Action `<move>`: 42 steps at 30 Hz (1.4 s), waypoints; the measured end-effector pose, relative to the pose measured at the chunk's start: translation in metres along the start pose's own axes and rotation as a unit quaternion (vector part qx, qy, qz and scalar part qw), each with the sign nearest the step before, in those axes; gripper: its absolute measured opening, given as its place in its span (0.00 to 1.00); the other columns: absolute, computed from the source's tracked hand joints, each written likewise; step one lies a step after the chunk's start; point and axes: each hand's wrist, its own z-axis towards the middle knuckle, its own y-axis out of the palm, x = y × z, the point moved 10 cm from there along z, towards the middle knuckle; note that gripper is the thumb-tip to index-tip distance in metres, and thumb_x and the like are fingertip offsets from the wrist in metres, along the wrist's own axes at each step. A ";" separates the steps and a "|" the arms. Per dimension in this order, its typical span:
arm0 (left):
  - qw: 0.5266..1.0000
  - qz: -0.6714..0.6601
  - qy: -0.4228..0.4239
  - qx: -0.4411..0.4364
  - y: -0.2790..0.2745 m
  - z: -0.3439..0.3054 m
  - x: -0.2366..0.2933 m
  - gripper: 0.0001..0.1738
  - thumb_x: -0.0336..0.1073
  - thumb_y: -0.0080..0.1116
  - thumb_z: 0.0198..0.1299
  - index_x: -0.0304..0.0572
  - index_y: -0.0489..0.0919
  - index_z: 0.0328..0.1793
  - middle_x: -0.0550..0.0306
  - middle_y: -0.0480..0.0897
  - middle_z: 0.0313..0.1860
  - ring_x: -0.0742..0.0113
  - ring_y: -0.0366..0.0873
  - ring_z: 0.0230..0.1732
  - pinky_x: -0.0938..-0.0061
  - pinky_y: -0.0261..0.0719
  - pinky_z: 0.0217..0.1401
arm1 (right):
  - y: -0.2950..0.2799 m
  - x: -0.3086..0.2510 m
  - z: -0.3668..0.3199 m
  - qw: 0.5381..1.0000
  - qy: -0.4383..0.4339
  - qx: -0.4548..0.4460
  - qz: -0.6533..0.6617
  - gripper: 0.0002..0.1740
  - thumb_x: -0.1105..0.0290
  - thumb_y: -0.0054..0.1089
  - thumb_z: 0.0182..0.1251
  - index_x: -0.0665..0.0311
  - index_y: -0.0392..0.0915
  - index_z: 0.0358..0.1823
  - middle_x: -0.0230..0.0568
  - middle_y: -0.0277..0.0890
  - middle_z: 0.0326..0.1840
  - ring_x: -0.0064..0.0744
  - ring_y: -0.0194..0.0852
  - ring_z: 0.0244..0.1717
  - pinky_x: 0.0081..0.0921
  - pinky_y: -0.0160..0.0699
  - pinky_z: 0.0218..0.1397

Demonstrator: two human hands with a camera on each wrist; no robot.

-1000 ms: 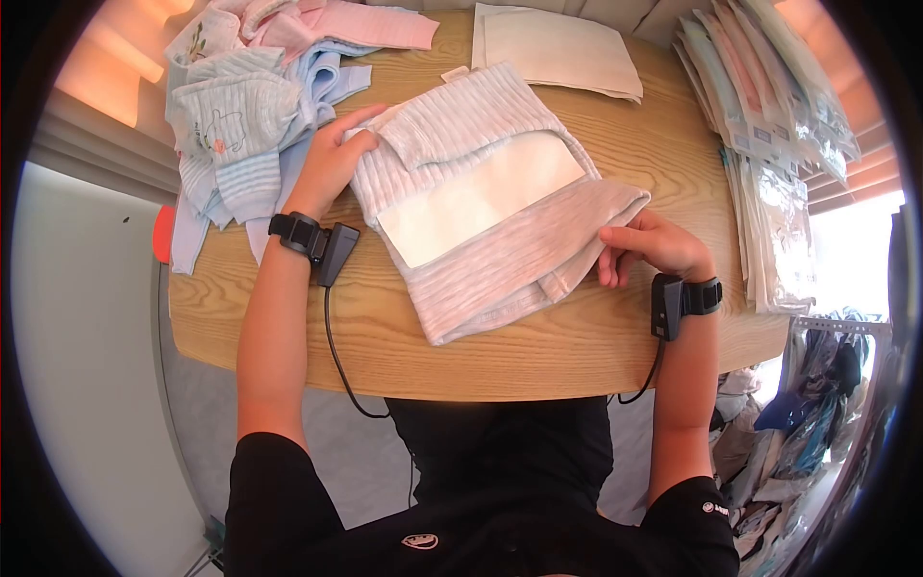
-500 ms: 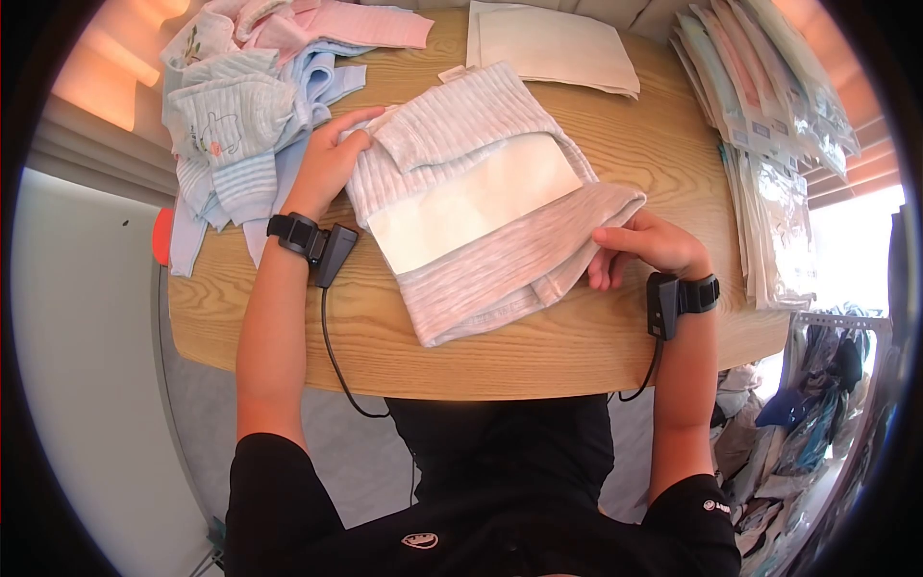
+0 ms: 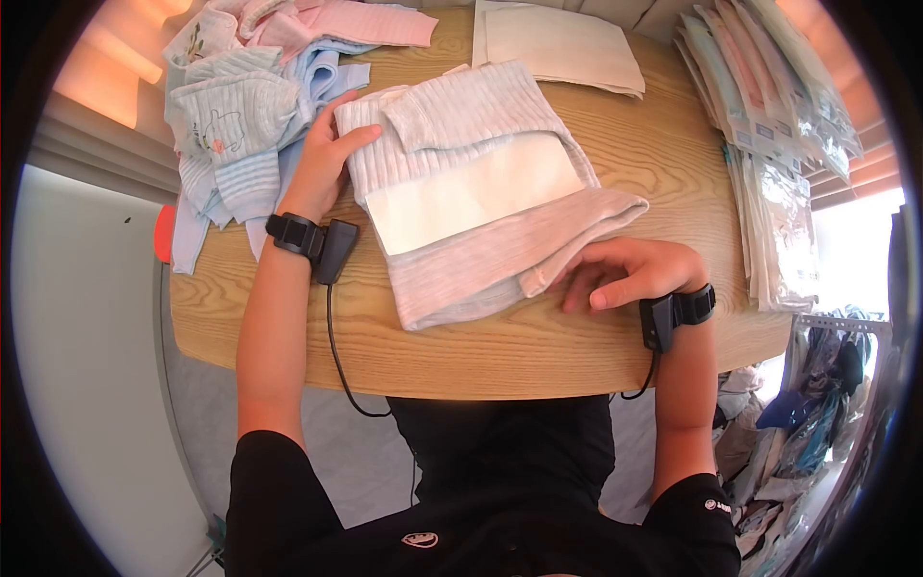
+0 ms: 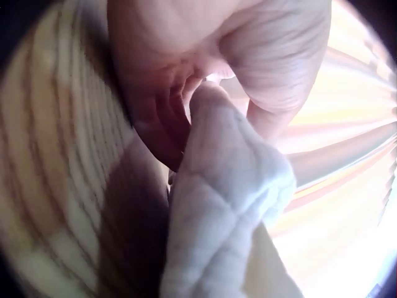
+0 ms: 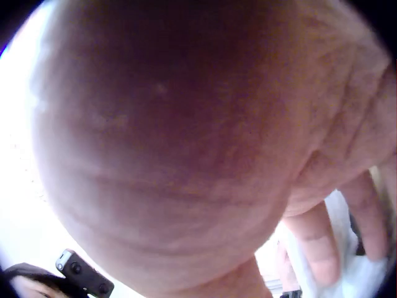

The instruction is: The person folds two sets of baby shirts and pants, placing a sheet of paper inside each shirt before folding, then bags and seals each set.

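Note:
A pale ribbed garment point(image 3: 481, 106) lies partly folded around a cream sheet point(image 3: 471, 197) in the head view. My left hand point(image 3: 327, 159) grips the garment's left edge, thumb on top and fingers beneath; in the left wrist view the cloth point(image 4: 217, 186) runs between thumb and fingers. The garment's lower part is folded up over the sheet, its right corner pointing right. My right hand point(image 3: 639, 269) is at the lower right edge, fingers loosely bent beside the cloth; their tips are partly hidden. The right wrist view shows mostly palm point(image 5: 167, 136).
Pink, blue and striped clothes point(image 3: 236, 125) are heaped at the back left of the wooden table point(image 3: 481, 370). Cream sheets point(image 3: 562, 48) lie at the back, and packaged items in clear bags point(image 3: 769, 212) stand along the right edge. Cables hang from both wrist cameras.
My right hand has let go of the garment's right corner and moved down and left to its lower edge. The lower flap has settled slightly, and my left thumb has straightened over the cloth.

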 end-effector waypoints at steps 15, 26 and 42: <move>0.997 -0.027 -0.020 -0.064 0.014 -0.003 -0.001 0.32 0.30 0.69 0.57 0.34 0.70 0.68 0.52 0.78 0.61 0.65 0.76 0.60 0.70 0.73 0.65 | 0.009 -0.021 0.018 0.972 -0.134 0.015 0.193 0.48 0.59 0.70 0.60 0.69 0.52 0.76 0.52 0.52 0.77 0.50 0.53 0.77 0.46 0.58 0.75; 0.998 -0.022 -0.014 -0.059 0.013 -0.004 0.000 0.32 0.29 0.69 0.57 0.34 0.70 0.67 0.52 0.78 0.61 0.66 0.77 0.60 0.70 0.73 0.65 | 0.006 -0.032 0.034 0.892 -0.270 0.011 0.362 0.44 0.68 0.66 0.58 0.63 0.54 0.75 0.52 0.46 0.80 0.52 0.51 0.77 0.48 0.52 0.77; 0.998 0.022 0.008 -0.063 0.020 -0.004 0.002 0.35 0.32 0.72 0.55 0.33 0.69 0.68 0.51 0.78 0.60 0.64 0.76 0.60 0.69 0.74 0.65 | -0.007 -0.039 0.031 0.925 -0.274 0.185 0.187 0.50 0.67 0.66 0.55 0.64 0.51 0.80 0.47 0.36 0.85 0.42 0.31 0.85 0.44 0.43 0.80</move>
